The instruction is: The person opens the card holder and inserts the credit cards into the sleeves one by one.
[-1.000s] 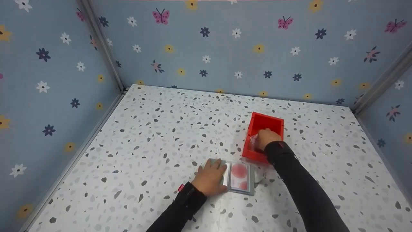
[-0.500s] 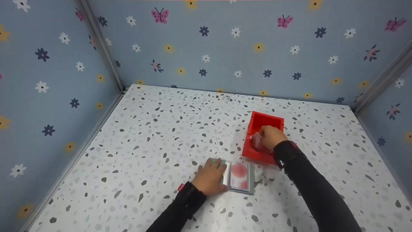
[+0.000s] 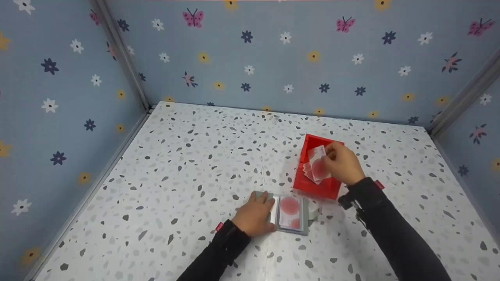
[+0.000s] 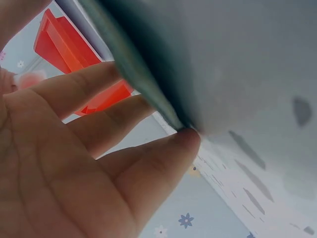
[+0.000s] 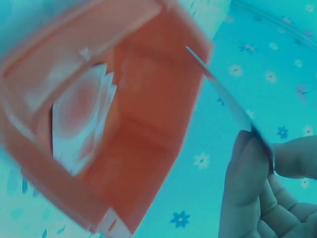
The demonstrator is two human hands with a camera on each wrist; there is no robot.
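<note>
In the head view my left hand (image 3: 254, 216) lies with fingers spread on the left side of an open grey card album (image 3: 306, 220). A card with pink circles (image 3: 290, 212) shows in the album's right-hand pocket. The left wrist view has the fingertips along the edge of the album cover (image 4: 131, 69). My right hand (image 3: 345, 164) pinches a single card (image 3: 319, 168) between thumb and fingers, above a red box (image 3: 316, 190). From the right wrist this pinched card (image 5: 225, 96) appears edge-on. Several fanned cards (image 5: 77, 116) lie inside the box.
A whitish, partly see-through item (image 3: 314, 210) sticks out at the album's right edge. The box stands just behind the album on the speckled white table (image 3: 195, 156). Blue flower-patterned panels (image 3: 250, 54) enclose the back and sides.
My right hand has risen out of the red box and shifted right, lifting one card into view. The fanned cards in the box now show. My left hand stays on the album.
</note>
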